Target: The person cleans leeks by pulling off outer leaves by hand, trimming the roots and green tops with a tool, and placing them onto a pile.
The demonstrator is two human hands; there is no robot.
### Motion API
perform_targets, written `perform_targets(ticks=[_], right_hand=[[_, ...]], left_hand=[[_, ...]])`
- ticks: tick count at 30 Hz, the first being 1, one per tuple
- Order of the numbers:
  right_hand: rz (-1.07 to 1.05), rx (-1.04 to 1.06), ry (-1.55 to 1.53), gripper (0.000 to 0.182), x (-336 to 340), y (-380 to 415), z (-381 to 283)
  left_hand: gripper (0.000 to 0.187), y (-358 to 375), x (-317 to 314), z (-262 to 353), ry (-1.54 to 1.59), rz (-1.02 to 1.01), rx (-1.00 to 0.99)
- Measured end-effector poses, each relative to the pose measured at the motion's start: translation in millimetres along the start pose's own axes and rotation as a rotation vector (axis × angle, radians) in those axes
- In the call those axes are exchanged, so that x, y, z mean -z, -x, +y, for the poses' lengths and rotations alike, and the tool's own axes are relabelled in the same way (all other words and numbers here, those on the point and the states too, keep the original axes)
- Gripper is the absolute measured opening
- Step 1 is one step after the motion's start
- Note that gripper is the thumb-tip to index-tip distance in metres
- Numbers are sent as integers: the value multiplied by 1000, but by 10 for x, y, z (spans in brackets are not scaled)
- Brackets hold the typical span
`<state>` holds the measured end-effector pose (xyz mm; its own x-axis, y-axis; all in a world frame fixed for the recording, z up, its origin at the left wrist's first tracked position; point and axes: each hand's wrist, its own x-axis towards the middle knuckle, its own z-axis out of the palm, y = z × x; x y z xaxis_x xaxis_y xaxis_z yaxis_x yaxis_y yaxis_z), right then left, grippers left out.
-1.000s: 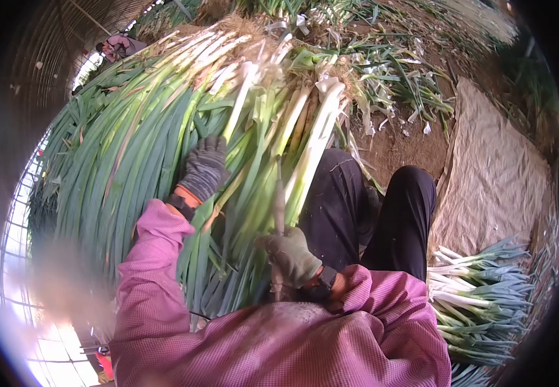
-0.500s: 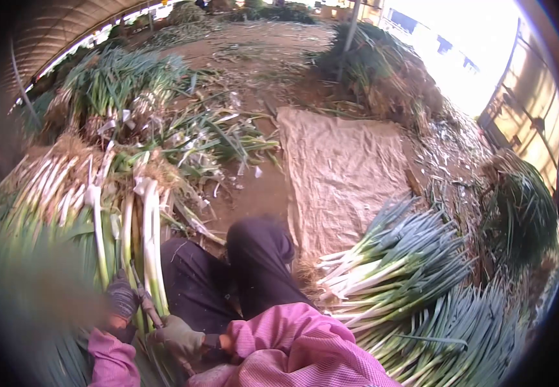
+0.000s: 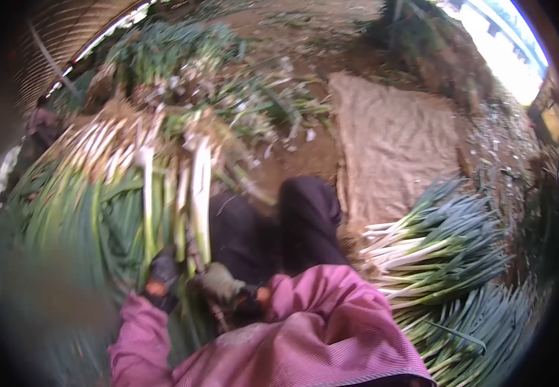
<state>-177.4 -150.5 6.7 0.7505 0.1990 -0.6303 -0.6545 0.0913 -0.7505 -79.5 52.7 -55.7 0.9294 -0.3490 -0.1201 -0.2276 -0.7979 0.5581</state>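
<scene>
My left hand (image 3: pixel 163 274), in a dark glove, is closed around the green part of long green onions (image 3: pixel 148 206) whose white ends and roots point away from me. Beside it my right hand (image 3: pixel 220 284), in a pale glove, grips a thin brown stick-like tool (image 3: pixel 219 316) that slants up alongside the stalks. What kind of tool it is I cannot tell. Thick white onion stalks (image 3: pixel 201 184) stand just past my right hand. A broad pile of green onions (image 3: pixel 92 219) with brown roots spreads out on my left.
Green onions with white stems (image 3: pixel 415 248) lie in a stack on my right, more leaves (image 3: pixel 479 329) below them. Brown sacking (image 3: pixel 396 148) covers the floor ahead. Loose trimmings (image 3: pixel 273 103) litter the ground near standing bundles (image 3: pixel 170 55). A person (image 3: pixel 42 126) is at the far left.
My view has tilted down and turned left, so the scene shifts right and parts blur. Both hands keep their grip at nearly the same place on the stalks.
</scene>
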Motion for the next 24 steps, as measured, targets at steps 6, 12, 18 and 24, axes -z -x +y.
perform_targets(ticks=[6,12,18,24], right_hand=[[-252,144,-223,31,-59,338,-86],[-227,10,-21,31,-87,359,-223],[-215,-29,-25,32,-86,359,-235],[-264,69,-281,28,-137,-127,-52]], left_hand=[[50,-202,727,502,-93,238,365],[44,-459,700,488,-168,240,264],[65,-173,506,444,-202,173,301],[56,924,254,287,-340,35,103]])
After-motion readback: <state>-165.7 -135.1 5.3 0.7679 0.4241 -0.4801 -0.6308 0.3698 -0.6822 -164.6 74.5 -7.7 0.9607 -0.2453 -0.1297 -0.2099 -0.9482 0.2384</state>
